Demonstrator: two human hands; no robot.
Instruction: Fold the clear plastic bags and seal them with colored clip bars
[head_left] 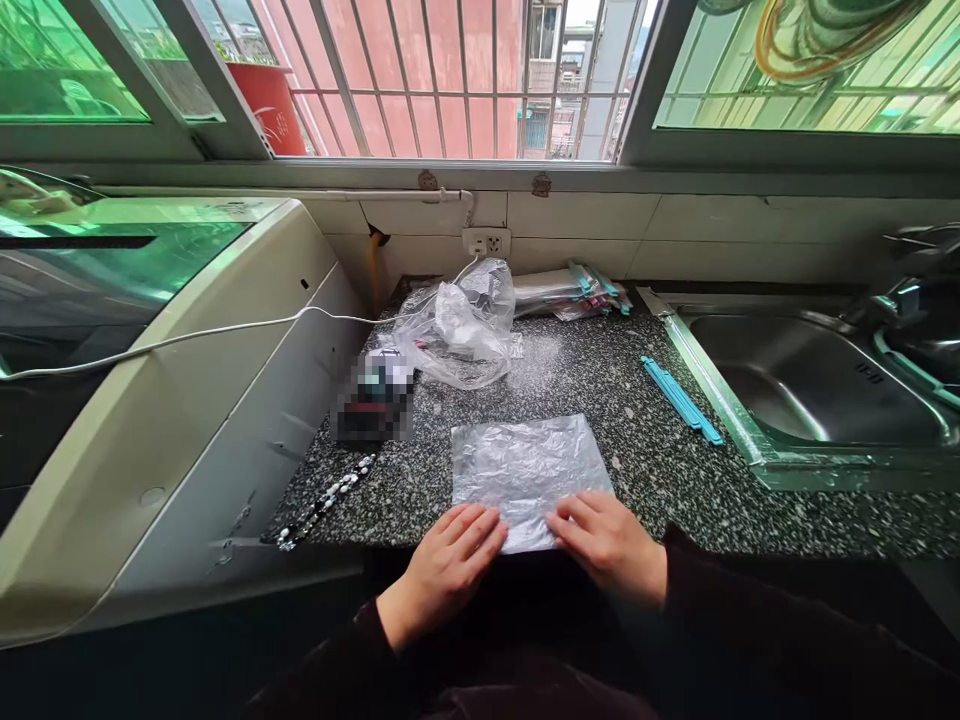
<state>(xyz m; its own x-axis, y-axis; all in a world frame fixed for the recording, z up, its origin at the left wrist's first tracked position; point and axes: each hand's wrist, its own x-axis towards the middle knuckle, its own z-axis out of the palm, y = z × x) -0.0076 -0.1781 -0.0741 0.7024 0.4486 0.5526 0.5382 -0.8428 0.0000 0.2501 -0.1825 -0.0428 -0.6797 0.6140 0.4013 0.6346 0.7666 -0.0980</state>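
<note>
A thin, crinkled clear plastic sheet or bag (pixel 531 455) lies flat near the counter's front edge. My left hand (pixel 454 556) rests on its near left corner, fingers stretched out and lying side by side on the plastic. On the near right part, my right hand (pixel 606 540) presses down with its fingertips, the fingers slightly bent. Both thumbs are mostly hidden. Between the hands, the sheet's near edge reaches the counter's edge.
Behind the sheet is a crumpled clear plastic bag (pixel 469 330). Packaged items with blue ends (pixel 570 290) lie at the wall. Several blue strips (pixel 679 400) lie beside the steel sink (pixel 757 385). A blurred object (pixel 373 400) with a beaded strap (pixel 330 497) sits left, near a washing machine (pixel 225 400). A white cable (pixel 300 318) crosses over.
</note>
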